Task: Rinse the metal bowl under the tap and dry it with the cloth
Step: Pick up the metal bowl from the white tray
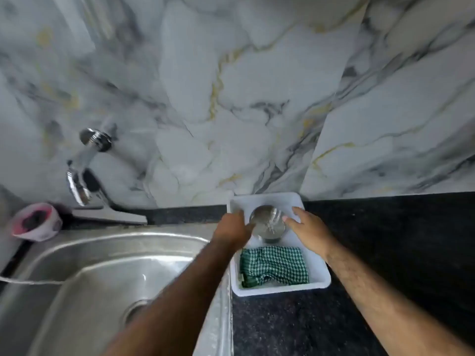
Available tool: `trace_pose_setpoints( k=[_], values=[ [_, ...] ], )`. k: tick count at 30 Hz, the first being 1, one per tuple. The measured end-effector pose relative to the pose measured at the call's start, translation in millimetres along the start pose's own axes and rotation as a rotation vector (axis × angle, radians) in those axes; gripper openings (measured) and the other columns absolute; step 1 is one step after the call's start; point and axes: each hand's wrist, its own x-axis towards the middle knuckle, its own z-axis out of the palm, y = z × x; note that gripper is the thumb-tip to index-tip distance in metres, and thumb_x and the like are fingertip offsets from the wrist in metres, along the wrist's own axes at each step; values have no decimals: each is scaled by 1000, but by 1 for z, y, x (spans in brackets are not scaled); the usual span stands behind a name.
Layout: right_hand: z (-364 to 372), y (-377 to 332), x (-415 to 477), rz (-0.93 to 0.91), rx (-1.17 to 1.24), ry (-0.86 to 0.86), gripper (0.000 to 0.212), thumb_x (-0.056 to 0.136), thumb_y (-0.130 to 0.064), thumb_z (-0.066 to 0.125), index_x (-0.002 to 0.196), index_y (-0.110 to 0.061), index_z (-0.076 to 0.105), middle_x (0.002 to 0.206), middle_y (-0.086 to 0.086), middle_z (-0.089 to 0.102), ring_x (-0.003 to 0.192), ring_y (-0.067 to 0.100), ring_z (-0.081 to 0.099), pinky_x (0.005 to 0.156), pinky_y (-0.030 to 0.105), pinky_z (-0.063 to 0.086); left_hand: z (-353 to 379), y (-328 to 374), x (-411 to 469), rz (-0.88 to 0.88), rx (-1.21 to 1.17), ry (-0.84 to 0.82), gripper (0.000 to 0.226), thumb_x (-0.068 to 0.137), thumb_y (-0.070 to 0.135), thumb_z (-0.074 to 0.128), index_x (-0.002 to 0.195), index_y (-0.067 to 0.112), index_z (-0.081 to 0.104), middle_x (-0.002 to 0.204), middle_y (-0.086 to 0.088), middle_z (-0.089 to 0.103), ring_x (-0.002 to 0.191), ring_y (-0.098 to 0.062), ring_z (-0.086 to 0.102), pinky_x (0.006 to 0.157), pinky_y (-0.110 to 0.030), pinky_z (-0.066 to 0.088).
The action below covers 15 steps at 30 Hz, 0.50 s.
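Landmark item: white plastic tray (pixel 318 277), standing on the black speckled counter (pixel 385 253) directly right of the sink and backed against the marbled wall (pixel 257 98). In the tray's far half we log one metal bowl (pixel 268 223), open side turned partly toward us, its inside shining. In the tray's near half we log one green-and-white checked cloth (pixel 275 265), crumpled and lying flat, just short of the bowl. Our left hand (pixel 232 228) reaches over the tray's left wall, fingers curled at the bowl's left rim; whether they grip the rim or only touch it we cannot tell. Our right hand (pixel 308 227) comes in over the tray's right side, fingers spread and extended, tips at the bowl's right edge, with contact likewise unclear. Left of the tray we list the steel sink (pixel 90 278), its drain at the near left. Further left of the tray, on the wall above the sink's far edge, a chrome tap (pixel 82 173). Beyond that, at the sink's far-left corner, a small pink-and-white tub (pixel 36 222) holding something dark.
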Motion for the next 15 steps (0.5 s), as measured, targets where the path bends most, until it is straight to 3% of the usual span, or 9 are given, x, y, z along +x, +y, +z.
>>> trace_pose_setpoints(
  k=[4, 8, 11, 13, 15],
  values=[
    [23, 35, 41, 79, 169, 15, 57, 107, -33, 60, 154, -3, 46, 161, 20, 50, 146, 35, 50, 118, 46, 40, 41, 20, 41, -165, 15, -20, 39, 102, 32, 56, 124, 2, 66, 128, -19, 69, 118, -34, 65, 94, -36, 51],
    [41, 53, 55, 65, 301, 75, 48, 106, -30, 62, 150, -10, 56, 154, 11, 59, 137, 25, 58, 109, 36, 45, 64, 25, 48, -216, -14, -11, 29, 92, 4, 56, 120, 0, 65, 121, -18, 70, 109, -33, 69, 87, -35, 56],
    [46, 56, 59, 70, 471, 173, 38, 107, -20, 59, 144, -11, 62, 149, 11, 63, 130, 23, 62, 109, 42, 53, 59, 26, 49, -239, -144, 26, 25, 93, 2, 53, 116, -1, 62, 114, -21, 71, 100, -36, 72, 85, -39, 62],
    [42, 49, 61, 87, 660, 261, 33, 108, -13, 56, 139, -6, 63, 138, 14, 67, 112, 23, 68, 90, 39, 61, 44, 25, 44, -221, -246, 65, 18, 95, 7, 51, 107, -1, 62, 100, -21, 73, 79, -35, 77, 68, -40, 65],
    [35, 36, 59, 143, 895, 277, 30, 108, -18, 57, 135, -5, 63, 121, 13, 69, 91, 18, 69, 78, 33, 57, 26, 19, 33, -182, -340, 135, 13, 94, 10, 50, 97, 3, 61, 85, -18, 73, 56, -29, 75, 51, -38, 63]
  ],
)
